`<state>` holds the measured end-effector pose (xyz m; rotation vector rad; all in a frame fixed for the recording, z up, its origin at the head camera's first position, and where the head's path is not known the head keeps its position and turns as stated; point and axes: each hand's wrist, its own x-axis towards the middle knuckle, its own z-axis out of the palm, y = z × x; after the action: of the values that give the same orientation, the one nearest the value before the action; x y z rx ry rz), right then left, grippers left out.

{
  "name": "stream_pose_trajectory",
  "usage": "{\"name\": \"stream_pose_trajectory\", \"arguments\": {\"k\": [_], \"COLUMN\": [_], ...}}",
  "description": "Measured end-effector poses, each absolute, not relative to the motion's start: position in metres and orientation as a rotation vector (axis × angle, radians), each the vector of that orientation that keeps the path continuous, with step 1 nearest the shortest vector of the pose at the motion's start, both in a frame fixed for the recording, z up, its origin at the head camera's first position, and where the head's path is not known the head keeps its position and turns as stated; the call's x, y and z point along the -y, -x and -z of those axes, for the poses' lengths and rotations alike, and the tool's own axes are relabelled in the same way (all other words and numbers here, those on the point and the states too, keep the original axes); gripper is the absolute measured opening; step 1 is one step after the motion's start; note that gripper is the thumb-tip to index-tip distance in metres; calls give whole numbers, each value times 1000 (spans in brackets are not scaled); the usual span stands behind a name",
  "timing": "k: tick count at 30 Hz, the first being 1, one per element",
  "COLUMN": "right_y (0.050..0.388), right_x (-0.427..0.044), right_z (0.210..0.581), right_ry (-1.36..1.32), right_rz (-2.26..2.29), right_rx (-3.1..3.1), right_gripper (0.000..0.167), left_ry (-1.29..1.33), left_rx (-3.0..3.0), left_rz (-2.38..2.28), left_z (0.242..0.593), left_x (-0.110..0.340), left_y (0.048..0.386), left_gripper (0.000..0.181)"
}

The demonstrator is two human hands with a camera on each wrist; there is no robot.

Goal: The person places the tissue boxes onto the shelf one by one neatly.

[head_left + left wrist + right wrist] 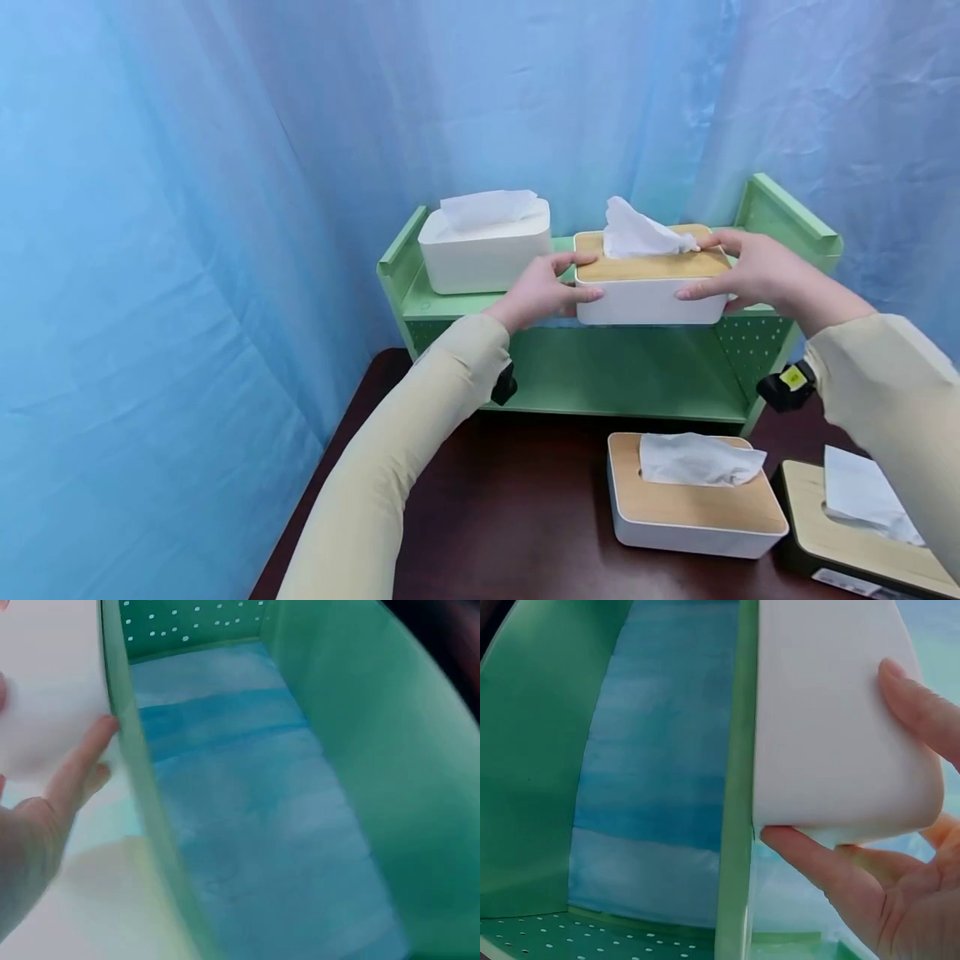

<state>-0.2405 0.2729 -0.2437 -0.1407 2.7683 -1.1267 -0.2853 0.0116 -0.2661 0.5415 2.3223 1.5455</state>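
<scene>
A white tissue box with a light wooden lid (651, 296) is held between both hands at the top shelf of a green rack (630, 367). My left hand (543, 292) grips its left end, thumb on the front face. Round the right end my right hand (765, 271) holds it, thumb on the front. In the right wrist view the white box (840, 720) lies against the shelf edge, fingers (817, 862) at its end. The left wrist view shows the left hand (52, 802) beside the blurred white box (52, 682).
An all-white tissue box (487, 258) stands on the top shelf's left side. On the dark table (480, 517) are a white box with a wooden lid (697, 508) and a black one with a wooden lid (862, 550). Blue curtains (225, 208) hang behind.
</scene>
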Motion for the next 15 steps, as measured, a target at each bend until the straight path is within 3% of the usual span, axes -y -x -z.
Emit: {"name": "stream_pose_trajectory", "arguments": {"k": [15], "right_y": [269], "right_x": [-280], "right_z": [240], "right_ry": [139], "right_rz": [1189], "right_rx": [-2651], "right_gripper": [92], "left_ry": [-522], "left_rx": [-2410], "left_rz": [-1434], "left_z": [255], "left_x": [-22], "left_y": [303], "left_gripper": [54]}}
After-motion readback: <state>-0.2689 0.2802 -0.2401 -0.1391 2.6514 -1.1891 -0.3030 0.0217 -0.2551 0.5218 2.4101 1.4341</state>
